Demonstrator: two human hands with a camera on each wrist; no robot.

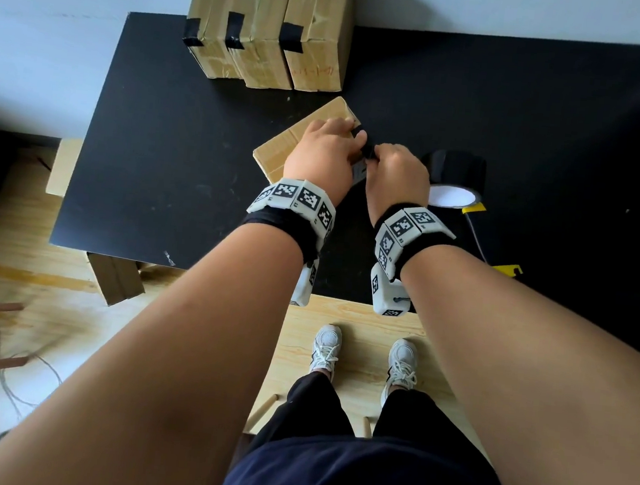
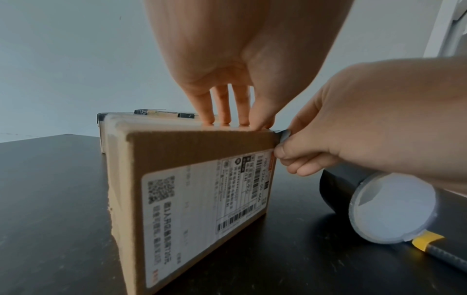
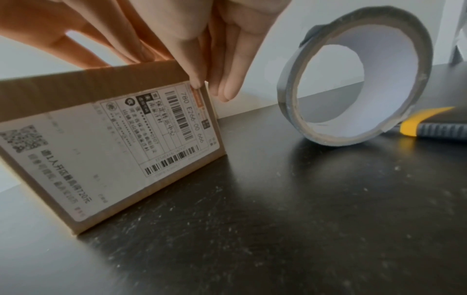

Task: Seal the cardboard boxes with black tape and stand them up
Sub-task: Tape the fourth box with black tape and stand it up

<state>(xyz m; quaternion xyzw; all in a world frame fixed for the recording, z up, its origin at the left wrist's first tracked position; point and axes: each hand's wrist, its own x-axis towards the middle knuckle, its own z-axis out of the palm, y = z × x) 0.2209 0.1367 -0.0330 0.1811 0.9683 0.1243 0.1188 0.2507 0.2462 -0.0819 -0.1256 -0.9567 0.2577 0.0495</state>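
A flat cardboard box (image 1: 280, 148) with a white shipping label (image 2: 202, 199) lies mid-table on the black table (image 1: 163, 149). My left hand (image 1: 319, 152) presses its straight fingers (image 2: 222, 111) down on the box's top near the right edge. My right hand (image 1: 392, 167) pinches a short strip of black tape (image 1: 364, 143) at that edge; the strip (image 2: 285, 134) runs over the box's top corner. In the right wrist view the right hand's fingertips (image 3: 227, 89) hang beside the label's corner on the box (image 3: 101, 139). Three taped boxes (image 1: 268, 34) stand upright at the back.
The roll of black tape (image 1: 454, 173) stands on edge just right of my hands, close to the box (image 3: 290, 95). A yellow-and-grey utility knife (image 1: 475, 209) lies behind the roll toward the table's right. A cardboard piece (image 1: 115, 281) leans under the table's front-left edge.
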